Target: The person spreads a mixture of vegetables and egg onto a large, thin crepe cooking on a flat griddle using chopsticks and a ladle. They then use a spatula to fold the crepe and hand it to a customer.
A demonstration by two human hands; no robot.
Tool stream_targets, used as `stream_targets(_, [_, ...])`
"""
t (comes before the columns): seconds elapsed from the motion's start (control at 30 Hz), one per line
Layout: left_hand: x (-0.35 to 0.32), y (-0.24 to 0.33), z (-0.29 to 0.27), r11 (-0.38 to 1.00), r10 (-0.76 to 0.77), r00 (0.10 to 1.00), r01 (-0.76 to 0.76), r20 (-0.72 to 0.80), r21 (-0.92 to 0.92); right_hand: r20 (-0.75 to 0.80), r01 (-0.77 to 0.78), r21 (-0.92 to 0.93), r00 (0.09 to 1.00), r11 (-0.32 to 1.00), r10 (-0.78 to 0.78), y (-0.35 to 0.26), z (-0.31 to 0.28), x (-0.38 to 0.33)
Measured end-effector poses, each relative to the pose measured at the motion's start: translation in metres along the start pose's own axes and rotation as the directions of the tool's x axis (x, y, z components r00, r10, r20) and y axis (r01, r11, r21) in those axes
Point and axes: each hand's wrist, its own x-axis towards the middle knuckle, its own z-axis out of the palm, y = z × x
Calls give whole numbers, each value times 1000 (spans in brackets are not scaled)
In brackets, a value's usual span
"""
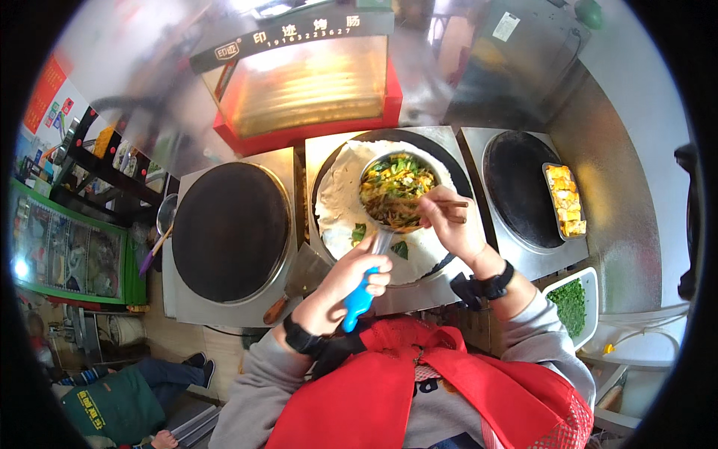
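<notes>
Head view shows me the left hand (357, 271) clamped on the blue handle (359, 299), pan (363, 203) pointing away over flatbread (340, 183), right hand (452, 228) pinching chopsticks (453, 203).

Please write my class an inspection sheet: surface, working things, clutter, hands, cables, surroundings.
Surface: left griddle, middle griddle and right griddle, all round and dark.
Working things: pale flatbread on the middle griddle; blue-handled pan of filling over it.
Clutter: scraper between left and middle griddles; orange food by the right one.
Hands: left hand grips the pan's handle; right hand holds chopsticks.
Cables: dark line below left griddle, possibly a cord.
Surroundings: lit cabinet behind, another person lower left.
</notes>
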Motion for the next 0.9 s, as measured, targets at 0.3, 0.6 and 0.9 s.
stream_targets(0.3, [-3, 0, -16, 994, -99, 994, 96, -54, -55, 297, -49, -89, 952, 995, 74, -34, -24, 13])
stream_targets(0.6, [-6, 2, -25, 990, -137, 989, 135, -57, -36, 195, -145, -113, 967, 983, 165, -44, -34, 20])
stream_targets(0.9, [1, 1, -34, 991, -105, 987, 114, 121, -69, 507, 362, -381, 851, 850, -135, -51, -23, 31])
